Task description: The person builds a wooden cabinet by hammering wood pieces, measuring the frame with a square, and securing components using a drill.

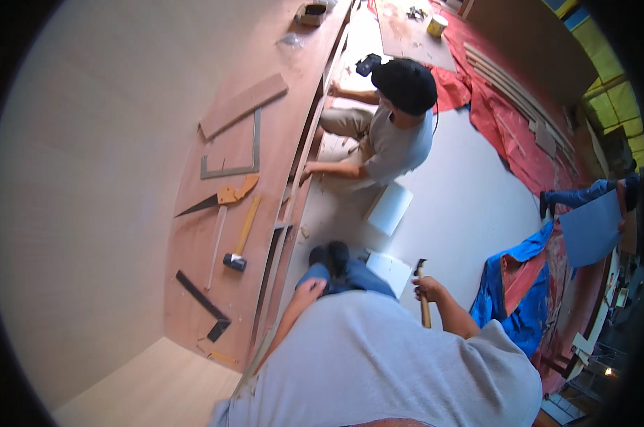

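My right hand [428,288] is closed around the wooden handle of a hammer [426,312], whose dark head points up and away from me. My left hand [310,290] rests on my left leg near the knee, fingers lying along the jeans, holding nothing. To the left, a wooden work surface [187,249] carries a rubber mallet [235,262] with a yellow handle, a handsaw [229,193] with an orange grip, a metal framing square [256,149], a dark angle square [201,299] and a short board [243,105].
Ahead, a co-worker [406,142] in a cap sits with both hands at the surface's slotted edge. White blocks [390,209] stand on the pale floor. Red sheeting [489,135], wood strips [507,85] and a blue tarp [507,292] lie at the right. Another person [585,196] is partly visible.
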Demonstrator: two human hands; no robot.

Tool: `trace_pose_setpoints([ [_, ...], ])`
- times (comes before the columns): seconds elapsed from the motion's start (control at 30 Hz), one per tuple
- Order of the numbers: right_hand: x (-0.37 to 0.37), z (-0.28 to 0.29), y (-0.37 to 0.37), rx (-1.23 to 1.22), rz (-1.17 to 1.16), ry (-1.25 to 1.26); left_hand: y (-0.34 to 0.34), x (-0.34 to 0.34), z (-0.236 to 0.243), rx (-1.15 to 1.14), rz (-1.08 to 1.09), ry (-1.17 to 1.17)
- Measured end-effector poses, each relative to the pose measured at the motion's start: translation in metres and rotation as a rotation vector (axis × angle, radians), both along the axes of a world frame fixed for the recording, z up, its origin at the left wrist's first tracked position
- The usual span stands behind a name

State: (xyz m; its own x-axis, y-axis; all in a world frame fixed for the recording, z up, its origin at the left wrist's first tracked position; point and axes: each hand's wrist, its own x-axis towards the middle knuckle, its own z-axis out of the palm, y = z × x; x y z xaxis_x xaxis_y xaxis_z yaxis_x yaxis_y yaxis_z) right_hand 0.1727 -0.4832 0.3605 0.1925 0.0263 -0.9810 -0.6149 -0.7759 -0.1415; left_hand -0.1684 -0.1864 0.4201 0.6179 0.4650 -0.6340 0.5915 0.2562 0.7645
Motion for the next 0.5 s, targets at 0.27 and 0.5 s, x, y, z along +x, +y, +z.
trace_pose_setpoints([
  [0.27, -0.106, 0.025, -0.129, -0.182, -0.298, 0.033, 0.050, 0.035, -0.018, -0.020, -0.153, -0.082],
  [0.5, -0.145, -0.004, -0.165, -0.060, -0.288, 0.086, 0.085, 0.059, 0.011, -0.047, -0.264, 0.034],
])
